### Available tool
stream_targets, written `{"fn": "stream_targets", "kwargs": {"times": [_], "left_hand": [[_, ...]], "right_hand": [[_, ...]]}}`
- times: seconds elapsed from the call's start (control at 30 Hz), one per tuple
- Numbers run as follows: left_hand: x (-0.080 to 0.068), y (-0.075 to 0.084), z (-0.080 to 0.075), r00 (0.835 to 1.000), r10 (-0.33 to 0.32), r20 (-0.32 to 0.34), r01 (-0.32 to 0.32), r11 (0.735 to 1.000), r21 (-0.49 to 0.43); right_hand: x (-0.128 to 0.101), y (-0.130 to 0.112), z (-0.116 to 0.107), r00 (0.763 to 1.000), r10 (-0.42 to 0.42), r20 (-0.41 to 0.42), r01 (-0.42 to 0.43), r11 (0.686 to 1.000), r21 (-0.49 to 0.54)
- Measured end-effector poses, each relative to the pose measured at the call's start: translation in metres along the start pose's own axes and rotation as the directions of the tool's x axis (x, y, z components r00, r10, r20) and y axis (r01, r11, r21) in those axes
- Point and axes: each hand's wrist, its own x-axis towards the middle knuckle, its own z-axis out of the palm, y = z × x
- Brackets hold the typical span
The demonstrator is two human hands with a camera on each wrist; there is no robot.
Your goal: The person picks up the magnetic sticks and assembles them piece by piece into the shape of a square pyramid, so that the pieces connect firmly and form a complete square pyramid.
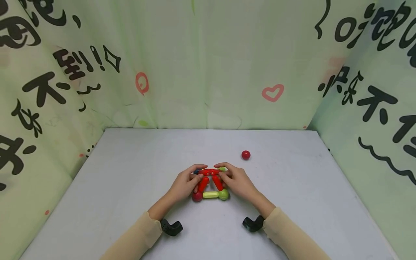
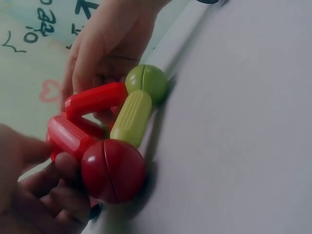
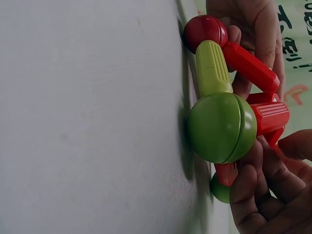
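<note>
A small frame of magnetic rods and balls (image 1: 210,183) stands on the grey table (image 1: 130,173). Its red top rod (image 1: 209,172) rests on two slanted red rods, above a yellow-green rod (image 1: 210,195) that joins a dark red ball (image 1: 196,196) and a green ball (image 1: 223,194). My left hand (image 1: 196,176) pinches the top rod's left end by a blue ball (image 1: 196,171). My right hand (image 1: 225,173) pinches its right end by another green ball (image 1: 222,169). The left wrist view shows the dark red ball (image 2: 113,170) close up, and the right wrist view the green ball (image 3: 222,127).
A loose red ball (image 1: 246,155) lies on the table behind and to the right of the hands. Green printed cloth walls (image 1: 208,72) close in the table at the back and on both sides. Black wrist mounts (image 1: 172,227) sit by my sleeves.
</note>
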Motion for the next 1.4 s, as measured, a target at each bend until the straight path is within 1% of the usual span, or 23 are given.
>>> {"fn": "stream_targets", "kwargs": {"times": [0.13, 0.23, 0.3, 0.4, 0.5, 0.57, 0.63, 0.73, 0.83, 0.9, 0.93, 1.0, 1.07, 1.13, 1.23, 1.3, 1.4], "left_hand": [[-0.006, -0.003, -0.005, 0.998, 0.037, 0.057, -0.036, 0.999, -0.018], [-0.008, -0.004, -0.007, 0.991, 0.095, 0.096, -0.094, 0.995, -0.019], [-0.008, -0.005, -0.009, 0.985, 0.124, 0.118, -0.123, 0.992, -0.011], [-0.008, -0.006, -0.010, 0.981, 0.133, 0.143, -0.132, 0.991, -0.015], [-0.009, -0.007, -0.012, 0.982, 0.106, 0.156, -0.103, 0.994, -0.029], [-0.011, -0.007, -0.016, 0.984, 0.091, 0.154, -0.087, 0.996, -0.028], [-0.012, -0.006, -0.020, 0.987, 0.081, 0.140, -0.080, 0.997, -0.013], [-0.013, -0.006, -0.028, 0.989, 0.082, 0.124, -0.091, 0.993, 0.075], [-0.012, -0.005, -0.035, 0.986, 0.057, 0.156, -0.082, 0.983, 0.163], [-0.010, -0.005, -0.038, 0.980, 0.029, 0.195, -0.068, 0.978, 0.196], [-0.009, -0.005, -0.038, 0.976, 0.016, 0.216, -0.060, 0.978, 0.200], [-0.006, -0.004, -0.038, 0.969, 0.006, 0.246, -0.059, 0.976, 0.210], [-0.004, -0.004, -0.037, 0.965, 0.006, 0.263, -0.067, 0.972, 0.224], [-0.004, -0.005, -0.037, 0.963, 0.005, 0.270, -0.076, 0.965, 0.251], [-0.003, -0.005, -0.037, 0.964, -0.006, 0.264, -0.076, 0.951, 0.300], [-0.002, -0.005, -0.036, 0.966, -0.018, 0.257, -0.071, 0.941, 0.331], [-0.001, -0.003, -0.036, 0.968, -0.028, 0.249, -0.064, 0.933, 0.355]], "right_hand": [[-0.003, 0.001, -0.001, 1.000, 0.002, 0.024, -0.002, 0.999, 0.037], [-0.004, 0.002, -0.002, 0.999, -0.019, 0.028, 0.018, 0.999, 0.044], [-0.005, 0.004, -0.003, 0.999, -0.025, 0.033, 0.023, 0.999, 0.046], [-0.005, 0.006, -0.003, 0.999, -0.019, 0.047, 0.016, 0.998, 0.061], [-0.006, 0.009, -0.005, 0.999, -0.010, 0.043, 0.006, 0.996, 0.090], [-0.006, 0.011, -0.008, 1.000, 0.002, 0.008, -0.003, 0.995, 0.097], [-0.005, 0.013, -0.013, 0.998, 0.026, -0.059, -0.020, 0.996, 0.085], [0.001, 0.022, -0.023, 0.980, 0.054, -0.192, -0.048, 0.998, 0.032], [0.010, 0.033, -0.037, 0.951, 0.063, -0.304, -0.084, 0.995, -0.057], [0.017, 0.042, -0.047, 0.941, 0.073, -0.330, -0.121, 0.984, -0.130], [0.019, 0.045, -0.052, 0.941, 0.081, -0.330, -0.143, 0.975, -0.170], [0.023, 0.050, -0.060, 0.948, 0.098, -0.304, -0.175, 0.956, -0.237], [0.026, 0.052, -0.065, 0.960, 0.105, -0.261, -0.181, 0.940, -0.289], [0.027, 0.052, -0.069, 0.968, 0.102, -0.227, -0.171, 0.934, -0.312], [0.027, 0.051, -0.069, 0.974, 0.115, -0.194, -0.170, 0.939, -0.300], [0.027, 0.049, -0.068, 0.975, 0.138, -0.174, -0.183, 0.944, -0.275], [0.025, 0.045, -0.065, 0.977, 0.168, -0.135, -0.196, 0.952, -0.234]]}}
